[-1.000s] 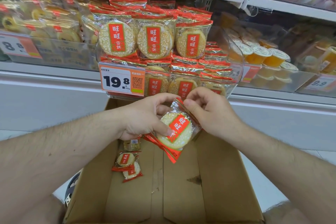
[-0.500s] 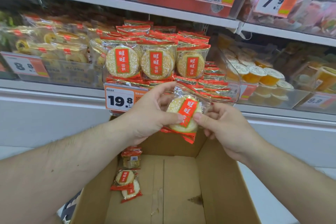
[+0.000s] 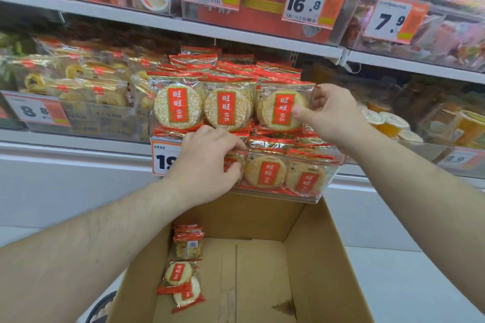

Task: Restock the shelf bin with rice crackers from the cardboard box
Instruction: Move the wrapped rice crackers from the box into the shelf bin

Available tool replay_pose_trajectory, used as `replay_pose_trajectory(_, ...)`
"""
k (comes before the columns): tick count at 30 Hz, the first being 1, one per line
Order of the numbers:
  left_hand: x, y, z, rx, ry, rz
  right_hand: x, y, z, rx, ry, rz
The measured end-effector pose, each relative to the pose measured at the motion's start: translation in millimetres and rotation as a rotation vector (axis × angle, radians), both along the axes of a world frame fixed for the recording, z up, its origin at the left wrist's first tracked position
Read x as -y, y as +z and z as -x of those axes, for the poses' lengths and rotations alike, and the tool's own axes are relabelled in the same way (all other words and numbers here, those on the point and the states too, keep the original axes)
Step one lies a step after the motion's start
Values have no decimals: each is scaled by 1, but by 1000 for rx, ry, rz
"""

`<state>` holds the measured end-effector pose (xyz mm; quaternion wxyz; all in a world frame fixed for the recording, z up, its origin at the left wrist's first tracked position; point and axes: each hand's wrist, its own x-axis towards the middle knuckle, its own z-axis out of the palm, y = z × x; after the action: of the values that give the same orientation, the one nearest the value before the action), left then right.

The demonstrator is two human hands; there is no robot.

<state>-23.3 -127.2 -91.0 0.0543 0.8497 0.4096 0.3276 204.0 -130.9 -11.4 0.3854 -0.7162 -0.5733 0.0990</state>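
At the clear plastic shelf bin's [image 3: 325,193] right end, my right hand [image 3: 333,115] pinches a red-labelled rice cracker packet [image 3: 282,110] upright. My left hand [image 3: 207,165], fingers curled, presses the front row. I judge restocking nearly finished: few packets [image 3: 183,278] remain in the brown cardboard box [image 3: 309,257].

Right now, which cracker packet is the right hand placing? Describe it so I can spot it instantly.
Find the clear shelf bin above the open cardboard box. Three rice cracker packets stand upright along its top front row. It is the rightmost packet, pinched at its right edge by the right hand; the other two stand free.
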Motion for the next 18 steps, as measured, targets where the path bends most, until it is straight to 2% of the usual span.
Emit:
replay_pose_trajectory(3, -1, 0, 0, 0, 5, 5, -3, -8, 5, -35, -22, -14)
replay_pose_trajectory(18, -2, -1, -5, -15, 14, 18, -9, -32, 31, 159, -166, -16)
